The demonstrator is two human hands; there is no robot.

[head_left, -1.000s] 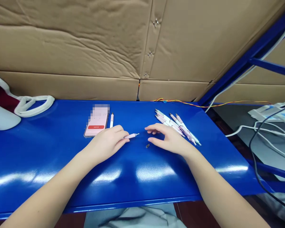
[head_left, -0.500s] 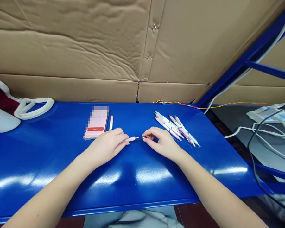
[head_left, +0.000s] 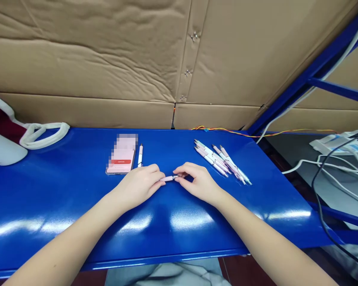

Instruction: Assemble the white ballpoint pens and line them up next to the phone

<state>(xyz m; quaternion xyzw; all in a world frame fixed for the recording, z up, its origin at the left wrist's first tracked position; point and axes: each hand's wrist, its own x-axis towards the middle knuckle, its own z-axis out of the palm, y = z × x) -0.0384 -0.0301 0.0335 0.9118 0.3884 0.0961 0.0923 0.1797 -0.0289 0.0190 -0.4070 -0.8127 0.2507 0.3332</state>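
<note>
Between the fingers of my left hand is a pale pink pen barrel, lying almost level and pointing right. The rest of that pen is hidden inside the hand. My right hand pinches a small silver pen tip at the barrel's right end, thumb and forefinger closed round it. How far the tip sits on the barrel cannot be made out. Just beyond my left hand lies a pink-and-white pen. To the right of my right hand, several similar pens rest in a loose pile.
A phone lies on the blue table behind my left hand. White straps and a white rounded object are at far left. Cables run along the right side, and a brown padded panel stands behind.
My right hand has moved left, bringing the silver tip against the barrel's end. The thin exposed point and the gap seen before no longer show. My left hand has shifted slightly right.
</note>
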